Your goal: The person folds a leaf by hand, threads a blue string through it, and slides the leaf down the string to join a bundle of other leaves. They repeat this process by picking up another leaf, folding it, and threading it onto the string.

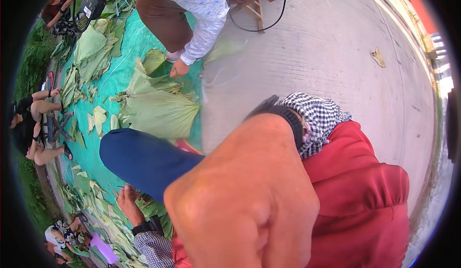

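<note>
My right hand (245, 196) is raised very close to the camera, back of the hand showing and fingers bent. Its fingertips run out of view at the bottom, so what they touch is hidden. A checked cuff and a dark wristband sit at its wrist. Lower left, my left hand (129, 201), with a black watch, is beside my blue-trousered knee (144, 160). A thin blue thing (120, 186) shows at its fingertips; whether it is gripped is unclear. Beyond the knee, large wilted leaves, apparently lotus (158, 111), lie on a green tarpaulin (104, 170).
Across from me, a person's hand (179, 69) holds a leaf stem. Other people sit along the far edge, by a leaf pile (92, 48). Concrete paving (306, 51) lies to one side, with a wooden stool (257, 14) and a hanging black cable (259, 31).
</note>
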`<state>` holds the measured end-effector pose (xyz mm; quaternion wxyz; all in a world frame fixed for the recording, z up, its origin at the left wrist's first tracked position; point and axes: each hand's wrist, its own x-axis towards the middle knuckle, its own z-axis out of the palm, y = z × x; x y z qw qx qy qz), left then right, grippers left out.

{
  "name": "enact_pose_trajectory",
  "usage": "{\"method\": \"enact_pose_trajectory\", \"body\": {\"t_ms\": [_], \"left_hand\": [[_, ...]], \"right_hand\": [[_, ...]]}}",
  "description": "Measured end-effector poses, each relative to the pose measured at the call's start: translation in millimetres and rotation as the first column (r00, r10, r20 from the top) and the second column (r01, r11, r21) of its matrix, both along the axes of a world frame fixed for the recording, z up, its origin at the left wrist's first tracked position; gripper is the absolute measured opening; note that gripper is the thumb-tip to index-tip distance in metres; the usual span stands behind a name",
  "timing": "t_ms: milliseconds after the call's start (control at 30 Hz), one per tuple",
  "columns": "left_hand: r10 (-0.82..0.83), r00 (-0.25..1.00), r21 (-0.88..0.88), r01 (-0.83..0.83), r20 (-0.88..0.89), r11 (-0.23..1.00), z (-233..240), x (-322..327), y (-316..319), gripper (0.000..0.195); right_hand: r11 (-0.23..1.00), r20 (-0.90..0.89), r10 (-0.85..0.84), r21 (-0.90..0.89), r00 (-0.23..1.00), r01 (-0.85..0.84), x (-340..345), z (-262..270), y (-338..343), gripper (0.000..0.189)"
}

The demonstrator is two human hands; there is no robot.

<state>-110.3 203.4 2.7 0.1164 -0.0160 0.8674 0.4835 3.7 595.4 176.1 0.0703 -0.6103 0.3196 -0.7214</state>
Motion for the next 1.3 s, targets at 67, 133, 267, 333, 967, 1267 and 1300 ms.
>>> {"method": "enact_pose_trajectory", "body": {"t_ms": [67, 133, 267, 333, 967, 1267, 1300], "left_hand": [[0.038, 0.999, 0.039, -0.037, -0.023, 0.999, -1, -1, 0, 0.027], [0.099, 0.994, 0.059, -0.096, -0.044, 0.994, 0, -2, -5, 0.027], [0.059, 0.998, 0.099, -0.058, -0.005, 0.993, -9, -6, -16, 0.025], [0.108, 0.994, 0.111, -0.108, 0.01, 0.988, -4, -2, -27, 0.024], [0.262, 0.963, 0.406, -0.212, -0.071, 0.889, -4, 4, -73, 0.02], [0.31, 0.943, 0.447, -0.226, -0.123, 0.865, -6, 15, -115, 0.021], [0.311, 0.943, 0.433, -0.234, -0.115, 0.87, -7, 18, -120, 0.022]], "right_hand": [[0.903, 0.305, 0.067, 0.387, 0.95, -0.188, -5, -31, 37, 0.014], [0.764, 0.573, -0.381, 0.637, 0.726, -0.102, 4, -101, 71, 0.017], [-0.824, -0.284, -0.395, 0.529, 0.874, -0.202, 55, -269, 102, 0.046], [-0.652, -0.332, -0.622, 0.721, 0.709, -0.234, 64, -277, 108, 0.06], [0.33, -0.334, -0.557, 0.751, 0.76, 0.572, -126, -57, -226, 0.032], [-0.585, -0.484, -0.136, 0.743, 0.865, 0.324, -158, -249, -287, 0.042], [-0.56, -0.496, -0.276, 0.779, 0.823, 0.281, -176, -264, -285, 0.044]]}}
